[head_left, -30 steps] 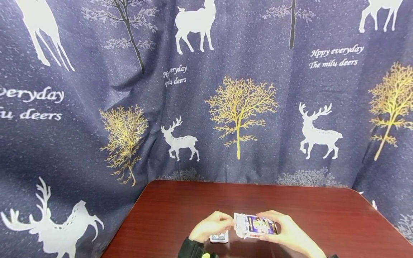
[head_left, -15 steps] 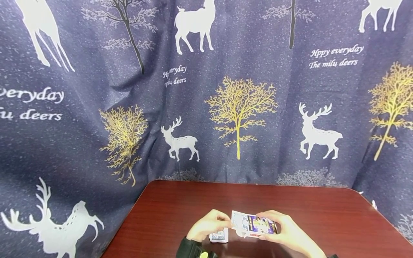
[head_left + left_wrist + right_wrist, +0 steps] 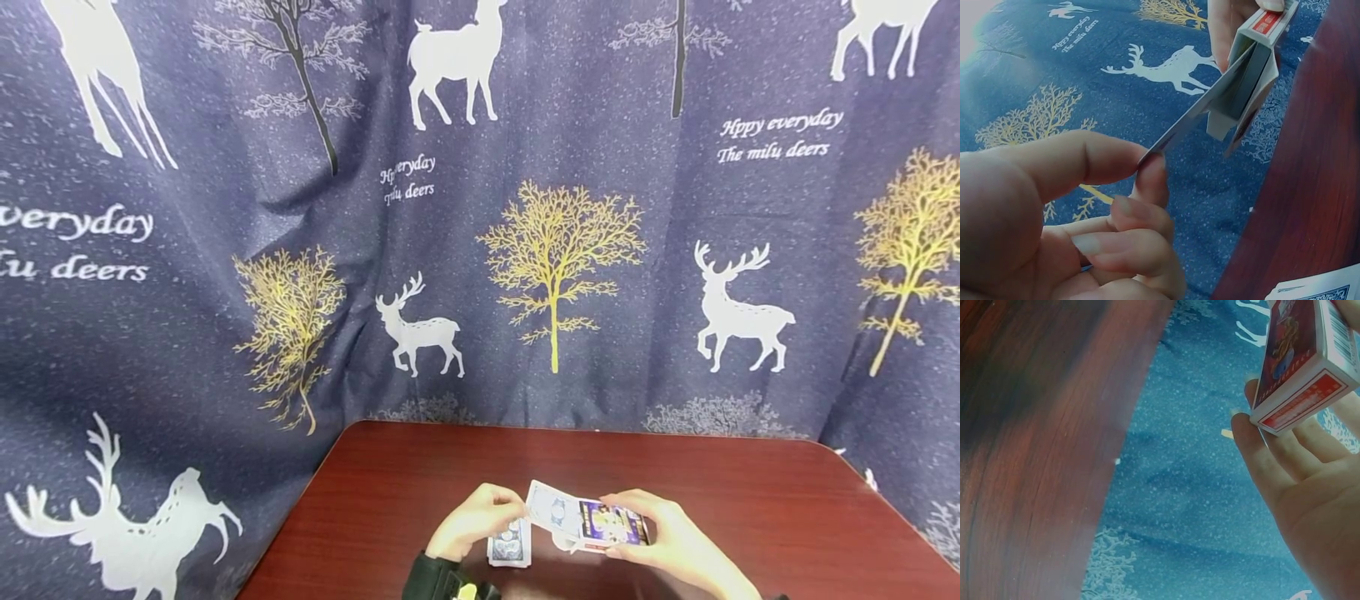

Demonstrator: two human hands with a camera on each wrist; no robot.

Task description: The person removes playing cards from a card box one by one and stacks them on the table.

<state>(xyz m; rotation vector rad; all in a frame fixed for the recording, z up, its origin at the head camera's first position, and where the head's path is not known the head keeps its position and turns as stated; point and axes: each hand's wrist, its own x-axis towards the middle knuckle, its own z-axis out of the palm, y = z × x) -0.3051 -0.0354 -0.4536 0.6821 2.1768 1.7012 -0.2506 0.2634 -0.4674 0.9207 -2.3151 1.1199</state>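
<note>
Between thumb and forefinger, my left hand point(image 3: 480, 521) pinches the outer end of a playing card point(image 3: 553, 507), its blue-patterned back facing up. The card's other end is still at the open mouth of a card box point(image 3: 613, 523) with a purple printed face. My right hand point(image 3: 671, 537) grips that box by its long edges. In the left wrist view the box point(image 3: 1264, 28) has its flap hanging open, and dark space shows inside beside the card point(image 3: 1188, 119). A stack of playing cards point(image 3: 510, 546) lies on the table just below my left hand.
The reddish-brown wooden table point(image 3: 420, 467) has rounded far corners. Behind it hangs a dark blue curtain point(image 3: 600, 400) printed with deer and trees. A corner of the card stack point(image 3: 1319, 289) shows at the lower right of the left wrist view.
My left hand has moved left and slightly up, drawing the card farther out of the box and tilting it. More of the stack on the table shows. The right hand has barely moved.
</note>
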